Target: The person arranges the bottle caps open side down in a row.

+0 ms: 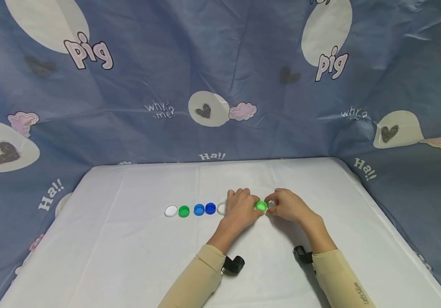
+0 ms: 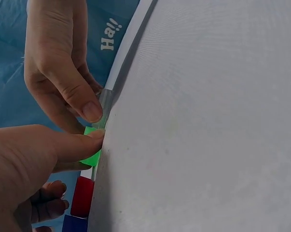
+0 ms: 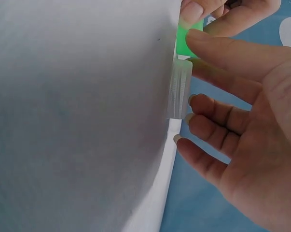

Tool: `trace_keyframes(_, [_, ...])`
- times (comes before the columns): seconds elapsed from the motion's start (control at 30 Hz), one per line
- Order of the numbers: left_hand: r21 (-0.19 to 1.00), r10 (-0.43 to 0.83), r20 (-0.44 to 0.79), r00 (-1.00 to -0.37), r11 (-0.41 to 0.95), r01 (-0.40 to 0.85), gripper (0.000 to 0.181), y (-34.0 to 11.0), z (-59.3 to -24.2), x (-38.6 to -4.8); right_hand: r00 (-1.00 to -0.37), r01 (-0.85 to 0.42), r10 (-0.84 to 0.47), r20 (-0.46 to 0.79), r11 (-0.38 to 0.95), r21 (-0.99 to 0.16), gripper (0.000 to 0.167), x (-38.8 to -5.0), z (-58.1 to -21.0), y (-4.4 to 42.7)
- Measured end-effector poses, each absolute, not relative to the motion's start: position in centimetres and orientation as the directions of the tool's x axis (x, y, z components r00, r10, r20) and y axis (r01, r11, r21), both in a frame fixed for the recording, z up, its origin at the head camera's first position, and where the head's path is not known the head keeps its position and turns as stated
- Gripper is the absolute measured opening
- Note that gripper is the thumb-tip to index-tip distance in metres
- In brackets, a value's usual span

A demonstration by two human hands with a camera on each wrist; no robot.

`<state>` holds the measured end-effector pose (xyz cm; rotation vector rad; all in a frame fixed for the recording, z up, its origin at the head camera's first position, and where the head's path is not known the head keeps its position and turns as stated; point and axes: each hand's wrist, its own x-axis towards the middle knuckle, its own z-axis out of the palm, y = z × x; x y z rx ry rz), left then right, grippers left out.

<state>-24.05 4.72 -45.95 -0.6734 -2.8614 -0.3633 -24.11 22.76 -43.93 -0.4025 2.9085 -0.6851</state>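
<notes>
Pinching a bright green cap point(image 1: 261, 206), left hand point(image 1: 239, 208) nearly closed, right hand point(image 1: 287, 205) partly spread at the clear cap point(image 1: 272, 204) toward three o'clock, its hold unclear

Bright green cap point(image 1: 261, 206), seemingly colourless cap point(image 3: 180, 92), heart-printed blue cloth point(image 1: 159, 139)

2 beige sleeves point(image 1: 195, 276), dark lettering point(image 1: 361, 293) on the right, 2 black wrist cameras point(image 1: 234, 265)
</notes>
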Motion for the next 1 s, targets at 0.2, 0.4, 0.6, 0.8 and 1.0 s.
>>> trace_keyframes(0.2, [0.205, 0.426, 0.231, -0.875, 0.858, 0.472, 0.036, 4.6, -46.1, -24.2, -0.955, -0.236, -0.29, -0.055, 0.861, -0.45, 0.031, -24.0, -43.9, 22.7])
trace_keyframes(0.4, [0.212, 0.442, 0.246, -0.863, 0.844, 0.493, 0.034, 4.5, -46.1, -24.5, -0.951, -0.26, -0.307, -0.028, 0.85, -0.458, 0.026, -24.0, -43.8, 22.9])
trace_keyframes(0.6, [0.214, 0.436, 0.251, -0.864, 0.845, 0.489, 0.04, 3.9, -45.4, -24.5, -0.938, -0.323, -0.344, 0.048, 0.812, -0.486, 0.03, -24.1, -43.8, 22.8])
trace_keyframes(0.8, [0.207, 0.439, 0.269, -0.857, 0.843, 0.497, 0.042, 3.5, -44.9, -24.7, -0.932, -0.346, -0.349, 0.101, 0.764, -0.545, 0.035, -23.9, -43.7, 22.8])
trace_keyframes(1.0, [0.171, 0.466, 0.279, -0.84, 0.836, 0.521, 0.04, 3.4, -44.6, -24.7, -0.926, -0.361, -0.354, 0.129, 0.74, -0.567, 0.032, -24.0, -43.6, 22.8])
